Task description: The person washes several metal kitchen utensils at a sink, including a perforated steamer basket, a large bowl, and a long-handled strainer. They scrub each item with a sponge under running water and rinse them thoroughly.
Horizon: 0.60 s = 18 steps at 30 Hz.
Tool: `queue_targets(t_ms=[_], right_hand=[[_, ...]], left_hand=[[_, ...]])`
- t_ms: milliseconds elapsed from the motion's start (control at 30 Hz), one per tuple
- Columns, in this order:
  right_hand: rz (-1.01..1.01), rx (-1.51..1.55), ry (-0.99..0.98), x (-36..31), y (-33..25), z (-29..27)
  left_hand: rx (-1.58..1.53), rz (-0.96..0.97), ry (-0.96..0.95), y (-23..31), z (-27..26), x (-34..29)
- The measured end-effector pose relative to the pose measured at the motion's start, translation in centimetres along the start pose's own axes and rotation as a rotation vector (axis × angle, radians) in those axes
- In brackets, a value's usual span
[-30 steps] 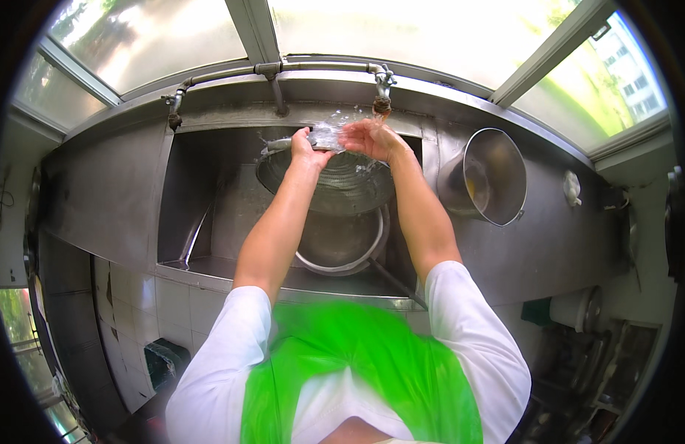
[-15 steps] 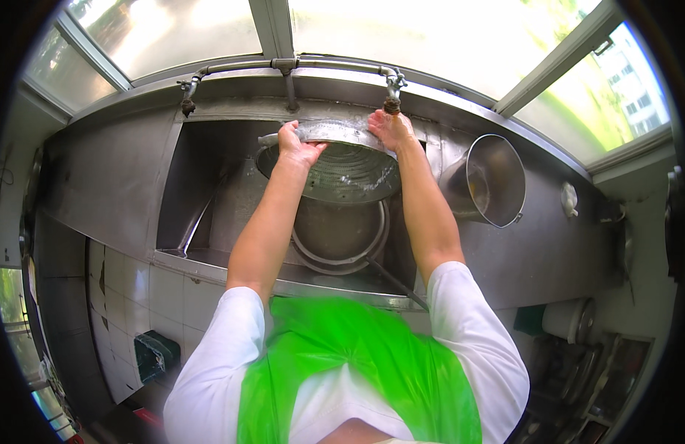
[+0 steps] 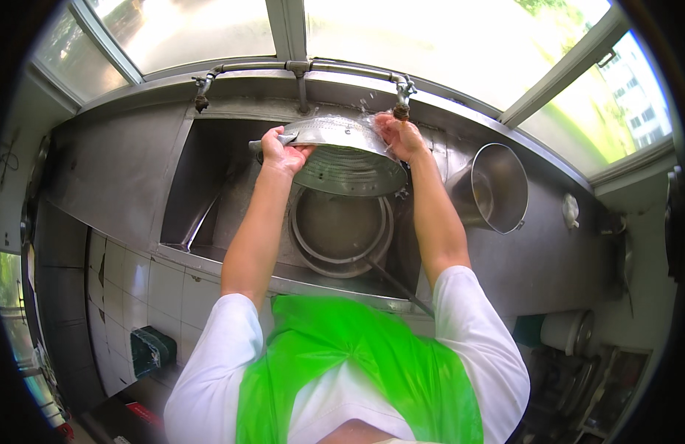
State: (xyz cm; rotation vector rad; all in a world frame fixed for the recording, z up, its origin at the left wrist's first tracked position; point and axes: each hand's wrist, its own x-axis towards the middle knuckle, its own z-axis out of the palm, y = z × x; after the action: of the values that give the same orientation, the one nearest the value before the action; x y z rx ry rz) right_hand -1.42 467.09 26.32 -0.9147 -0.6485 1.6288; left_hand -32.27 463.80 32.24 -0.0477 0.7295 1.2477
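Wet, ridged metal basin [image 3: 350, 157], shiny along its far side. Dull, smooth metal counter [image 3: 109, 185] at left; smooth metal bucket [image 3: 509, 181] at right. Near, a glossy green apron [image 3: 350, 325] — plastic-looking — between matt white cloth sleeves [image 3: 218, 340].

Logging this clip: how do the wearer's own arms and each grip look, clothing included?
The left sleeve and right sleeve are white, short and loose. Below them the forearms are bare. The left grip and right grip are ungloved human hands; no watch or bracelet shows. A bright green apron covers the chest.
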Motion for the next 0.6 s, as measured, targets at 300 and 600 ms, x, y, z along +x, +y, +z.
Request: queue_targets(t_ms=[300, 600], right_hand=[[0.128, -0.127, 0.183, -0.5, 0.3, -1.9], [0.338, -0.414, 0.286, 0.8, 9.6, -3.1]], left_hand=[[0.129, -0.061, -0.309, 1.7, -10.1, -4.2], [0.325, -0.045, -0.592, 6.6, -15.0, -10.9]])
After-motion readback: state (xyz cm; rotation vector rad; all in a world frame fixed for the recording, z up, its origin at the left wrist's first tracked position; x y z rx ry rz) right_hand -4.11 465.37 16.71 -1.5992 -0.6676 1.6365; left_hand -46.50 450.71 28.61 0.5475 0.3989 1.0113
